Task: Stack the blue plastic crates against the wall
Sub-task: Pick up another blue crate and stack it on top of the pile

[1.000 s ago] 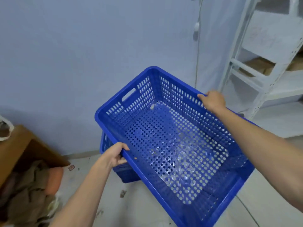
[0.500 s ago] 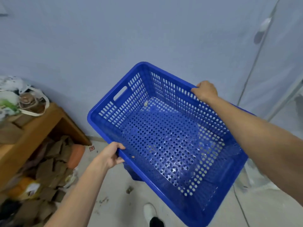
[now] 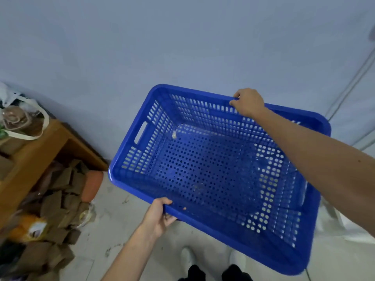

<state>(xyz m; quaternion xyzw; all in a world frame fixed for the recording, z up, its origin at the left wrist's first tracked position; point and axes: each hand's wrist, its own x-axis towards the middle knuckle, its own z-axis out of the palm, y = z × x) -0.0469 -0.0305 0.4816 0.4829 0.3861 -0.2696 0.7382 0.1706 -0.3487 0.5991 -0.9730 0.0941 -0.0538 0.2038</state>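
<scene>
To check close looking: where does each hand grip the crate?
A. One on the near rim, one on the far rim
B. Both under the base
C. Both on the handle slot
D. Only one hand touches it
A: the left hand grips the crate's near rim, the right hand the far rim.

The crate (image 3: 213, 175) hangs in front of the wall (image 3: 162, 47) and above the floor (image 3: 125, 216), with the left hand (image 3: 158, 217) on its near rim and the right hand (image 3: 246, 102) on its far rim. To the left of the crate, a wooden tabletop (image 3: 34, 157) stands against the wall with a bag (image 3: 20, 120) on it. Cardboard scraps (image 3: 56, 199) lie piled on the floor beneath and before the tabletop, and the person's shoes (image 3: 188, 256) stand on the floor below the crate's near edge.
</scene>
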